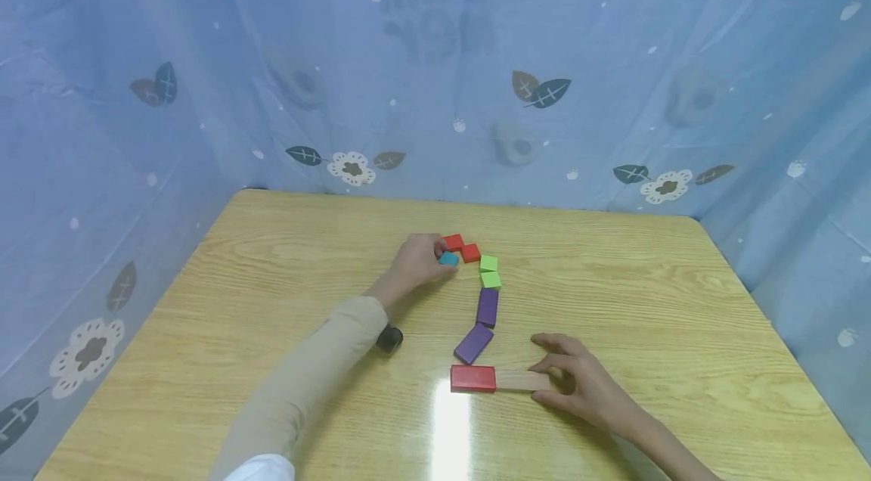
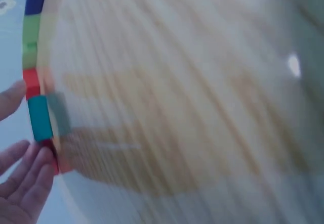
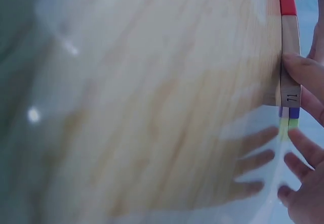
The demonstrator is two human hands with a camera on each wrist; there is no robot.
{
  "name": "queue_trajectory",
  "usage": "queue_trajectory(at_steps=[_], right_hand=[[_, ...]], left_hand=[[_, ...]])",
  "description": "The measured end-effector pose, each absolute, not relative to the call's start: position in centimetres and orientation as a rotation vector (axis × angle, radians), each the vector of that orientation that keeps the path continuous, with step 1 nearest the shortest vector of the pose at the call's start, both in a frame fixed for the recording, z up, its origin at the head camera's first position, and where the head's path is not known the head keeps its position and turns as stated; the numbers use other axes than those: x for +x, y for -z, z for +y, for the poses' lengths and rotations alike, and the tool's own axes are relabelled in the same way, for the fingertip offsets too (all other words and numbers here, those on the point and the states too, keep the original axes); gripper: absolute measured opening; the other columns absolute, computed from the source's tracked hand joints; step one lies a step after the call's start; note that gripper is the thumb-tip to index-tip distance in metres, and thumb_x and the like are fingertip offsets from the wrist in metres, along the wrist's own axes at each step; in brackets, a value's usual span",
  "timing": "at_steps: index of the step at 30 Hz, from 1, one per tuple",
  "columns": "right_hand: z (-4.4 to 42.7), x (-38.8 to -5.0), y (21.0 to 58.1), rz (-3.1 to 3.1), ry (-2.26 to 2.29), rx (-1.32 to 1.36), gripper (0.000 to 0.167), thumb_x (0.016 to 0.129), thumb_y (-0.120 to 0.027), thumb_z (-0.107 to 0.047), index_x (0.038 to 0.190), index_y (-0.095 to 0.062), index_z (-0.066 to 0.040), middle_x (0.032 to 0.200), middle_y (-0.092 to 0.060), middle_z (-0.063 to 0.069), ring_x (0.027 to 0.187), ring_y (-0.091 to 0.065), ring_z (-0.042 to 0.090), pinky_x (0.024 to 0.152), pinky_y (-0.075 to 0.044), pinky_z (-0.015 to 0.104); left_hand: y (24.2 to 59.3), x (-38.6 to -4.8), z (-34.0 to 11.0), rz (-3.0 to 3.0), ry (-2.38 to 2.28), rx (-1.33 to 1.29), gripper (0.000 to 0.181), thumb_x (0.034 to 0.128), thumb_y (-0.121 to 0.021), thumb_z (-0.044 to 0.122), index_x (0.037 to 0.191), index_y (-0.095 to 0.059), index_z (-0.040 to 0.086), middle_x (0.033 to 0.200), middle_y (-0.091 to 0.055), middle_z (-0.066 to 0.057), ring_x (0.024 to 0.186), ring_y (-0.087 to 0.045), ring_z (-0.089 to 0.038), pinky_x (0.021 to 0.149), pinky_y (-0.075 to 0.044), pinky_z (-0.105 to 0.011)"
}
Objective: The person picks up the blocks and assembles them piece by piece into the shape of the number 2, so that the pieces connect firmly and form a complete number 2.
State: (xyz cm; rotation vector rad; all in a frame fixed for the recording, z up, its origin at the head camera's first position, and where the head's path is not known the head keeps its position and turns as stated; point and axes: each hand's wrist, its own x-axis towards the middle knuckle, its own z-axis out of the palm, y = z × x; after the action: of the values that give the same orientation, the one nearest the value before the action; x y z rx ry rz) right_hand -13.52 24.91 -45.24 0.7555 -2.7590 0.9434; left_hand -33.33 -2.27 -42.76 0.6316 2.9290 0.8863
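At the far end of a curved row of blocks, my left hand (image 1: 418,258) pinches a blue block (image 1: 448,259) between thumb and fingers. Two red blocks (image 1: 471,252) lie just beyond it, followed by two light green blocks (image 1: 488,264) and two purple blocks (image 1: 487,308). At the near end, a longer red block (image 1: 472,379) touches a plain wooden block (image 1: 513,380) end to end. My right hand (image 1: 585,383) holds the wooden block's right end between thumb and a finger, other fingers spread. Dark digits mark that block's end in the right wrist view.
A black rounded object (image 1: 390,339) sits beside my left sleeve (image 1: 306,375), partly hidden by it. The wood-grain table (image 1: 646,277) is glossy, with a bright reflection near the front. Blue patterned cloth (image 1: 442,72) hangs behind and at both sides.
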Motion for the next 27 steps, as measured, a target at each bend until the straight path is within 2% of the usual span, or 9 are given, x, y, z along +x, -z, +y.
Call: queue_trajectory(at_steps=[4, 9, 17, 27], right_hand=[[24.9, -13.7, 45.1, -2.809, -1.062, 0.698, 0.02, 0.076, -0.081, -0.026, 0.093, -0.072, -0.023, 0.14, -0.046, 0.021, 0.131, -0.033, 0.048, 0.095, -0.031, 0.073], [24.8, -14.0, 45.0, -2.856, -1.115, 0.681, 0.02, 0.078, -0.079, -0.033, 0.094, -0.072, -0.025, 0.142, -0.043, 0.024, 0.132, -0.031, 0.049, 0.095, -0.025, 0.076], [24.8, -13.9, 44.9, -2.845, -1.108, 0.68, 0.019, 0.075, -0.081, -0.029, 0.092, -0.073, -0.024, 0.14, -0.045, 0.025, 0.13, -0.033, 0.05, 0.094, -0.028, 0.075], [24.7, -13.7, 44.7, -2.839, -1.114, 0.675, 0.018, 0.075, -0.082, -0.029, 0.09, -0.073, -0.026, 0.139, -0.047, 0.024, 0.129, -0.034, 0.05, 0.092, -0.031, 0.075]], left_hand=[[42.5, -33.2, -1.9, 2.947, -0.911, 0.588, 0.035, 0.0758, -0.082, 0.021, 0.102, -0.067, 0.002, 0.089, -0.066, -0.007, 0.078, -0.057, -0.016, 0.07, -0.051, -0.028], [41.9, -33.2, -2.5, 2.902, -0.987, 0.611, 0.031, 0.0788, -0.077, 0.01, 0.106, -0.067, -0.002, 0.095, -0.069, -0.012, 0.086, -0.064, -0.02, 0.073, -0.054, -0.029], [40.2, -34.4, -6.8, 2.823, -1.054, 0.484, 0.039, 0.0794, -0.076, 0.002, 0.115, -0.062, -0.006, 0.109, -0.067, -0.017, 0.104, -0.062, -0.028, 0.088, -0.053, -0.033], [40.7, -35.3, -9.2, 2.861, -0.949, 0.382, 0.038, 0.0781, -0.074, -0.003, 0.114, -0.062, -0.008, 0.113, -0.065, -0.019, 0.107, -0.061, -0.03, 0.09, -0.052, -0.035]])
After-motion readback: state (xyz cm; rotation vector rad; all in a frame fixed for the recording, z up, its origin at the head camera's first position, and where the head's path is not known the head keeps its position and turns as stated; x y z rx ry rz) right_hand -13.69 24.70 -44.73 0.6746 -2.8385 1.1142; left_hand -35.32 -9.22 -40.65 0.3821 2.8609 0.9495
